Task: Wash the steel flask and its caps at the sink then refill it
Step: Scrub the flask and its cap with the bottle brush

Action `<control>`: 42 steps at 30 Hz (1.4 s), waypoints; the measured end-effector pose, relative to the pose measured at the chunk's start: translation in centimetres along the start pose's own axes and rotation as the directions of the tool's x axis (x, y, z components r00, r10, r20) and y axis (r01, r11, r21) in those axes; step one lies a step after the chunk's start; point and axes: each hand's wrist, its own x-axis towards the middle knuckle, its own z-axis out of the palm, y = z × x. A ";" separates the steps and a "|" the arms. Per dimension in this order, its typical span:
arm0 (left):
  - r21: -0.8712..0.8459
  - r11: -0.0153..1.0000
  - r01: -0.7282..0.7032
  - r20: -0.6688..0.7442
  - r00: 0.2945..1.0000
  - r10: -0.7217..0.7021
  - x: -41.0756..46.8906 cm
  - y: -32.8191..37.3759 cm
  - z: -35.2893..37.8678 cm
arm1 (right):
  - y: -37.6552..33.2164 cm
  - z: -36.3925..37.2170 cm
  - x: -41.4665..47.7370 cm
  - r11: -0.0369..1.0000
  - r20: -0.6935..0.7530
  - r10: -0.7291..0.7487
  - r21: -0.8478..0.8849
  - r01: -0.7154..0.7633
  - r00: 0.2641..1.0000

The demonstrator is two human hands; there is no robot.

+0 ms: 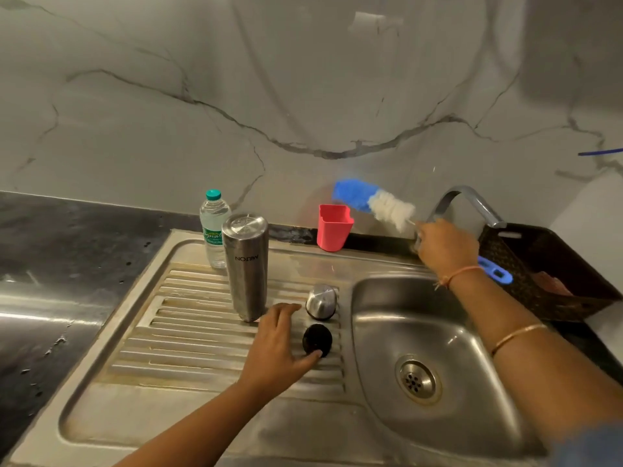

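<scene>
The flask (247,267) and the water bottle (213,227) behind it blocked the middle of the drainboard (161,335). The steel cap (322,301) and the black cap (317,338) lay near the edge of the basin (387,315). The ribs to the left were free. The basin was open, and the tap (478,203) and the brush (391,208) crossed above its back edge.

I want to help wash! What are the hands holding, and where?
The right hand grips the bottle brush midway along its handle. The left hand holds nothing, thumb by the black cap.
</scene>
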 end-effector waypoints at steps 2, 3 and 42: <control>0.037 0.998 0.058 0.063 0.996 -0.061 0.7 0.9 0.6 | -0.2 -1.0 1.7 0.984 0.028 -0.088 -0.154 0.091 0.996; 0.054 0.994 0.090 0.085 0.992 -0.095 0.9 1.2 0.9 | -0.4 -1.4 2.3 0.966 0.048 -0.123 -0.222 0.130 0.991; -0.234 0.861 0.452 0.185 0.890 -0.417 1.5 3.3 0.8 | 0.0 -0.3 -2.5 0.975 0.060 0.169 0.136 -0.176 0.984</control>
